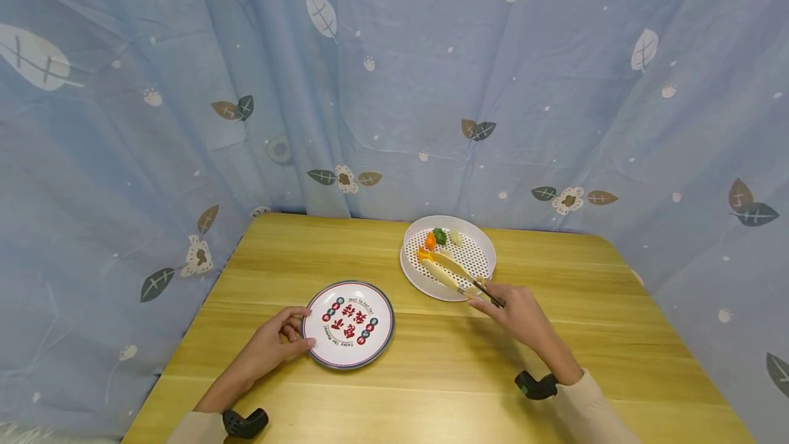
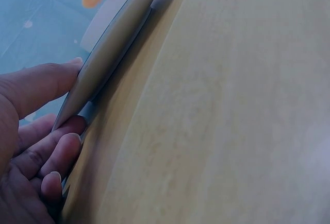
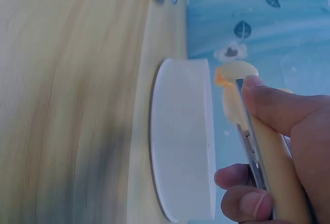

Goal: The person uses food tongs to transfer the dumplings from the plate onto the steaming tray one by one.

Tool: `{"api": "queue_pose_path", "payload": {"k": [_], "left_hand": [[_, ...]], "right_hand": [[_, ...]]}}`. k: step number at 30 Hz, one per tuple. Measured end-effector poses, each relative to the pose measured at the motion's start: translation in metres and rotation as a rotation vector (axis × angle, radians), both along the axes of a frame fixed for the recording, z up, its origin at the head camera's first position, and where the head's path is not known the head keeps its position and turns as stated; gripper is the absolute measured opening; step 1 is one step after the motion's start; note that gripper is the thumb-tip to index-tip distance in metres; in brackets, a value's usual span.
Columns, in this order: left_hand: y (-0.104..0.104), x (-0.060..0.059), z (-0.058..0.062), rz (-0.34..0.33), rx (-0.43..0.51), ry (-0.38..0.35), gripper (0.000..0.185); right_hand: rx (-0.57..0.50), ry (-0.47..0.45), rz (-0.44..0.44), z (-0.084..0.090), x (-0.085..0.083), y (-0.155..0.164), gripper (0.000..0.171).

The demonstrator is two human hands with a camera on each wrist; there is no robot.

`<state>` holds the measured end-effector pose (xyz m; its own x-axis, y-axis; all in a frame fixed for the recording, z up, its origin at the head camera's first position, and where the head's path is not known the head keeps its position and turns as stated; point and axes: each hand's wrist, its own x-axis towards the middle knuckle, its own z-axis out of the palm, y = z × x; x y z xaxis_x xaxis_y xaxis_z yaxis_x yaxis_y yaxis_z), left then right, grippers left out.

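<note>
My left hand (image 1: 274,348) pinches the left rim of a round white plate (image 1: 382,324) with red lettering and a dark rim. In the left wrist view the thumb lies over the rim of the plate (image 2: 111,54) and the fingers curl beneath it. My right hand (image 1: 514,310) grips kitchen tongs (image 1: 454,266) with cream-coloured heads, which reach over a white perforated basket (image 1: 474,255). At their tips is a small yellow-orange piece (image 1: 423,255), whose orange edge (image 3: 221,75) also shows in the right wrist view.
Inside the basket lie an orange pepper-like piece (image 1: 431,241), a green one (image 1: 440,236) and a pale one (image 1: 456,238). The wooden table (image 1: 431,389) ends at a patterned blue curtain (image 1: 407,122) behind the basket.
</note>
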<state>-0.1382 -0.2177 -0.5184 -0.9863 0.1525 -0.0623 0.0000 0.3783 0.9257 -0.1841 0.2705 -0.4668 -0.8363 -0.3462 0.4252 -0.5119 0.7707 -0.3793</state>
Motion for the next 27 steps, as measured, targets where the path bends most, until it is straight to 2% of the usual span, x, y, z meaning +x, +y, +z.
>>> {"api": "queue_pose_path", "payload": {"k": [12,20,24,27], "left_hand": [[0.000,-0.002,0.001,-0.001,0.003,-0.022,0.060],[0.000,-0.003,0.003,0.001,0.007,-0.022,0.058],[0.001,-0.003,0.003,0.007,0.004,-0.027,0.057],[0.001,-0.002,0.002,0.005,0.012,-0.028,0.058]], "right_hand": [[0.080,-0.115,-0.093,-0.001,-0.006,0.016,0.058],[0.114,-0.194,-0.086,0.009,-0.013,0.020,0.056],[0.134,-0.186,-0.052,0.014,-0.018,0.019,0.053],[0.141,-0.178,-0.030,0.016,-0.020,0.017,0.042]]}}
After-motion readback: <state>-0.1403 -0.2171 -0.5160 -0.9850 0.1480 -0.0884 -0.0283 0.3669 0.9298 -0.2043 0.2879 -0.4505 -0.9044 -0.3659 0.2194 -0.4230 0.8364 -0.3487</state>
